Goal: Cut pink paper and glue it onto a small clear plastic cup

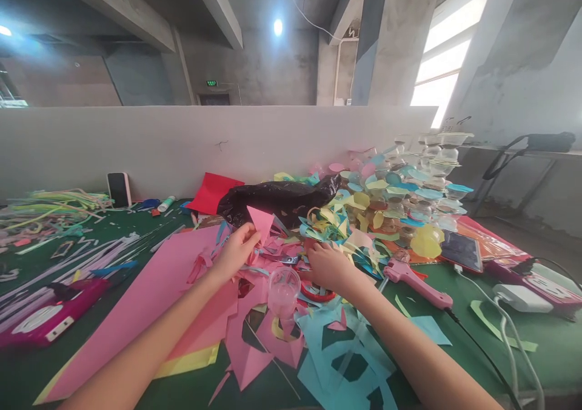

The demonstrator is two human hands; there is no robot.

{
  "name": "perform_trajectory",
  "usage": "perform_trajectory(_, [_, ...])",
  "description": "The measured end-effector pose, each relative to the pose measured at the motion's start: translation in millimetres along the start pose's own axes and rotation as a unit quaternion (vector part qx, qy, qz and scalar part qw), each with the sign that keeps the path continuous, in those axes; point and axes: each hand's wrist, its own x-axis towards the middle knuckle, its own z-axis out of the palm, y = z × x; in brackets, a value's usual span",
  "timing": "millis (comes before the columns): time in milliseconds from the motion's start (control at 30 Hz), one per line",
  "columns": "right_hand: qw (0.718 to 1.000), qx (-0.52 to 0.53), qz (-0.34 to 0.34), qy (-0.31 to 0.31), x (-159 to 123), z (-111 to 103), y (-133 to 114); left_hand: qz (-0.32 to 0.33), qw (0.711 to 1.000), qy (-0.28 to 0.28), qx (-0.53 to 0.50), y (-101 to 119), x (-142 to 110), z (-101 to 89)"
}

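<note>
My left hand [240, 245] pinches a small pointed piece of pink paper [260, 221] between thumb and fingers, raised above the scraps. My right hand [328, 264] is curled, low over the yellow and blue paper scraps [334, 219]; its fingertips are hidden, so what it grips, if anything, does not show. Just below that hand lie the red handles of scissors [324, 295], partly covered. A clear plastic cup [284, 292] stands between my forearms. Around it are cut pink paper [245, 355] and cut light-blue paper [313, 361] with holes.
Large pink sheets [159, 295] lie left. A black plastic bag [282, 198] sits behind the hands. Right are a pink glue gun [418, 284] with its cord, stacked clear cups with paper [436, 161], a phone [461, 249] and a power strip [539, 285]. Another magenta power strip [50, 313] lies left.
</note>
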Motion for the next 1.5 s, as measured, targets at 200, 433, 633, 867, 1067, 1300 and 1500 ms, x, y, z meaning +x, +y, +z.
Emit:
perform_trajectory(200, [1.0, 0.013, -0.007, 0.019, -0.6, -3.5, -3.0, 0.006, 0.999, 0.048, 0.005, 4.4, -0.3, -1.4])
perform_trajectory(433, [0.984, 0.169, 0.034, 0.034, 4.5, -13.9, 5.2, 0.015, 0.986, 0.163, 0.021, 14.4, 0.2, -11.0])
perform_trajectory(633, [0.938, 0.342, 0.041, 0.02, 1.2, -34.2, 10.0, 0.02, 0.98, 0.199, 0.022, 11.4, 1.7, -15.4])
perform_trajectory(867, [0.844, 0.533, 0.037, 0.049, -7.2, -43.9, 16.5, 0.022, 0.977, 0.209, 0.022, 15.0, 0.6, -14.9])
perform_trajectory(1067, [0.8, 0.597, 0.023, 0.053, 0.7, -31.8, 17.5, 0.02, 0.981, 0.194, 0.02, 12.8, 0.2, -12.2])
perform_trajectory(1300, [0.811, 0.576, 0.043, 0.094, -8.1, -34.9, 20.7, 0.01, 0.982, 0.186, 0.017, 16.5, -3.1, -8.6])
perform_trajectory(1500, [0.889, 0.446, -0.069, 0.079, -11.1, -35.7, 20.6, 0.015, 0.982, 0.187, 0.019, 16.0, -3.5, -8.2])
